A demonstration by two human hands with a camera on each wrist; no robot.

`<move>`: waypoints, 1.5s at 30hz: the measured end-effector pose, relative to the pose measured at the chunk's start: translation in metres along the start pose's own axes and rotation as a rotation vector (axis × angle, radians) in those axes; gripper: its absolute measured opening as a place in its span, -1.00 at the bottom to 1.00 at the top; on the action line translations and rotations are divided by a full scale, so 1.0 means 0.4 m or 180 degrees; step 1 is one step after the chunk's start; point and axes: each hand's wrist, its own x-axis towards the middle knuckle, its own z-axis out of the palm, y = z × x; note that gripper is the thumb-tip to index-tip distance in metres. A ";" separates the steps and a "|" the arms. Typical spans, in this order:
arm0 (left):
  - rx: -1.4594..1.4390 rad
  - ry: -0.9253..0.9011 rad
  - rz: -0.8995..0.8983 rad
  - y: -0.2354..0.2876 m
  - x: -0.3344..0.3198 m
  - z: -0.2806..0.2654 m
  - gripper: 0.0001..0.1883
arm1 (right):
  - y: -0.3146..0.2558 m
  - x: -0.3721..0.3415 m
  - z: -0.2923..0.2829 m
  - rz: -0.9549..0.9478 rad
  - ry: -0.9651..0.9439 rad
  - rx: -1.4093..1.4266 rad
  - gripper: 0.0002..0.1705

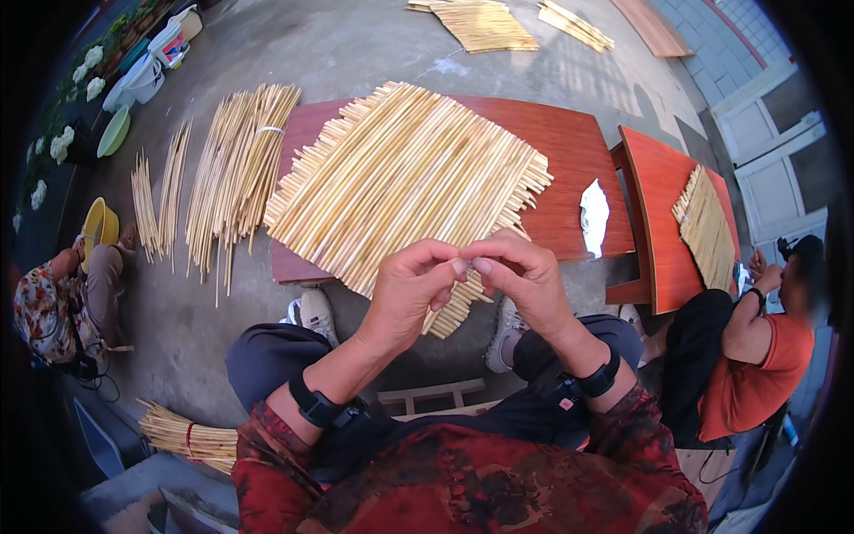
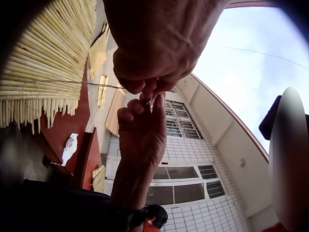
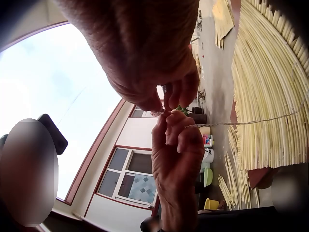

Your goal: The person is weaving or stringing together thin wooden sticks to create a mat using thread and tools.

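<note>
My left hand (image 1: 405, 287) and right hand (image 1: 527, 274) meet fingertip to fingertip above the near edge of a mat of pale stalks (image 1: 405, 182). Thumb and forefinger of each hand pinch a thin string (image 2: 104, 85). In the right wrist view the string (image 3: 241, 123) looks twisted and runs from the mat to the fingers. Its end between the fingertips is mostly hidden. The mat lies slantwise on a red-brown table (image 1: 569, 133), its near corner overhanging the front edge.
Loose stalks (image 1: 236, 165) lie left of the table; a tied bundle (image 1: 191, 436) lies nearer. White crumpled paper (image 1: 593, 218) rests on the tabletop. At right, a person in orange (image 1: 761, 356) sits by another table (image 1: 654, 205) with a smaller mat (image 1: 707, 227). Another person (image 1: 62, 307) is at left.
</note>
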 end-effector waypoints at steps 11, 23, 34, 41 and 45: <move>0.0068 -0.0043 -0.0219 0.005 -0.005 0.002 -0.89 | 0.007 0.006 -0.015 0.0233 -0.0131 0.0262 -0.87; 0.0301 -0.0181 -0.0320 0.010 -0.006 -0.003 -0.88 | -0.009 0.005 -0.025 -0.1039 -0.0147 -0.1716 -0.78; 0.0290 -0.0222 -0.0570 0.015 -0.005 -0.004 -0.85 | -0.020 0.002 -0.028 -0.1180 -0.0093 -0.2445 -0.73; 0.0228 -0.0204 -0.0591 0.011 -0.004 -0.001 -0.86 | -0.019 0.000 -0.027 -0.1356 -0.0046 -0.2663 -0.74; 0.0334 -0.0185 -0.0546 0.002 -0.002 -0.004 -0.89 | -0.019 -0.001 -0.021 -0.1452 -0.0024 -0.2776 -0.74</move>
